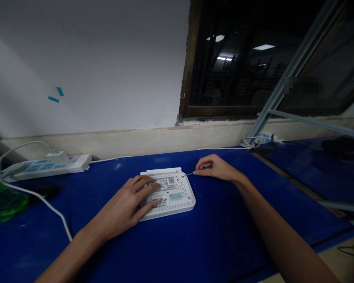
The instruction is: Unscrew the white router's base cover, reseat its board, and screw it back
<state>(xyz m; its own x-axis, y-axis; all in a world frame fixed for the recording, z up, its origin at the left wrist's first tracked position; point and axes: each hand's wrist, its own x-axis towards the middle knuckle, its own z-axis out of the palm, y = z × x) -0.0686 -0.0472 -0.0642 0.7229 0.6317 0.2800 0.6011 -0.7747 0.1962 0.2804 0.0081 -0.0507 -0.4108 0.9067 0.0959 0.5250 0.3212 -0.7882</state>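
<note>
Router lay label-up on blue worktop. Left hand rested spread over it, fingers parted; right hand pinched thin metal tool, tip by far right corner.

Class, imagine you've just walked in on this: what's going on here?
A person is working on a flat white device lying label side up on a blue table. Their left hand rests spread across its left part. Their right hand pinches a thin tool, its tip at the device's far right corner; whether it touches is unclear. A white power strip lies further left.
</note>
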